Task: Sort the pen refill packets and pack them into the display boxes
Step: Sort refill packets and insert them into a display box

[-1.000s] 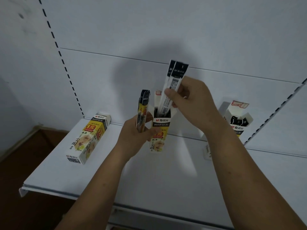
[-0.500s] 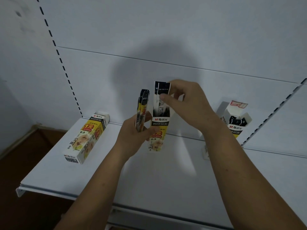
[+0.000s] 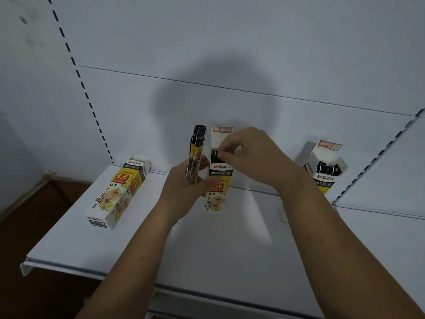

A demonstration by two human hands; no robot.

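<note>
Closed box: laid flat, well left of the left hand; judged not yet opened.
Left hand: clenched round upright refill packets, left to be packed.
Middle display box: stood open between the hands.
Right hand: packet tops inside that box are pinched.
Right display box: open, well right of the right hand; packets are seen inside.

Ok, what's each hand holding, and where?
Left hand grips spare refill packets by their lower half. Right hand pinches the boxed packets by their black tops, inside the open middle box.
</note>
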